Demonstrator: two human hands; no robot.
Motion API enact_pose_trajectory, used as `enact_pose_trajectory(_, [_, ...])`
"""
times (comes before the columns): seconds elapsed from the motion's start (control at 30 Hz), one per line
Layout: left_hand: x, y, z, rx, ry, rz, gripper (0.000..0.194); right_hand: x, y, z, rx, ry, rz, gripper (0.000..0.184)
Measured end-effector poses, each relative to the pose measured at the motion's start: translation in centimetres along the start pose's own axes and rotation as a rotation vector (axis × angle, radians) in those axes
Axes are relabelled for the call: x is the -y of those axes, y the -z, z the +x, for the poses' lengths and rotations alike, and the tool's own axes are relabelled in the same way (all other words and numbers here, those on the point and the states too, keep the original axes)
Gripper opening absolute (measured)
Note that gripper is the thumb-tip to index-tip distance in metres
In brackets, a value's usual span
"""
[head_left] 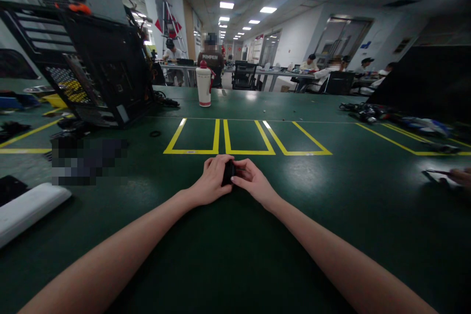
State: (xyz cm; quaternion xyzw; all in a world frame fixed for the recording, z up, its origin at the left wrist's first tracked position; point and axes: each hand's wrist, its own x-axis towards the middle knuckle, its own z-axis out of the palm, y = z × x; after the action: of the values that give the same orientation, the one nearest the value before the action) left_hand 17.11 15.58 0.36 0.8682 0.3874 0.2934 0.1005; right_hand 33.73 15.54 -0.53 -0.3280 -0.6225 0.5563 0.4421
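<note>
Between my two hands is a small black object [228,172], dark and rounded at the edge; its kind is hard to make out. My left hand [211,180] wraps round its left side, fingers over the top and thumb below. From the right, my right hand [253,181] pinches it with thumb and fingertips. Both hands rest low over the green table [235,255], just in front of the yellow tape frames [250,152]. Much of the object is hidden by my fingers.
A white cup [204,87] with a red lid stands beyond the tape. At left are an open black computer case [106,64], a black ring [155,134] and a white bar-shaped thing [33,211]. Cables [362,112] lie at right, near another person's hand [461,176].
</note>
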Motion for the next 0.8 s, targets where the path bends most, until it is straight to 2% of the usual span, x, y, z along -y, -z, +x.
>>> enact_pose_trajectory(0.13, [-0.03, 0.01, -0.02, 0.003, -0.009, 0.003, 0.055, 0.10, -0.16, 0.02, -0.041, 0.006, -0.053, 0.022])
enact_pose_trajectory(0.27, [0.00, 0.03, -0.08, 0.012, -0.004, 0.009, 0.056, 0.16, -0.02, 0.15, -0.061, -0.045, -0.090, 0.028])
enact_pose_trajectory(0.4, [-0.07, 0.26, -0.12, 0.020, -0.007, 0.003, 0.056, 0.31, 0.18, 0.08, -0.013, -0.090, -0.052, 0.030])
enact_pose_trajectory(0.53, [-0.16, 0.36, -0.12, 0.024, -0.007, -0.004, 0.058, 0.62, 0.02, -0.17, 0.022, -0.047, -0.002, 0.031])
enact_pose_trajectory(0.7, [-0.23, 0.37, -0.11, 0.034, -0.006, -0.004, 0.058, 0.58, -0.24, -0.15, -0.039, -0.040, -0.027, 0.021])
enact_pose_trajectory(0.8, [-0.21, 0.40, -0.11, 0.032, -0.005, -0.002, 0.057, 0.47, -0.16, 0.01, -0.060, -0.047, -0.048, 0.025])
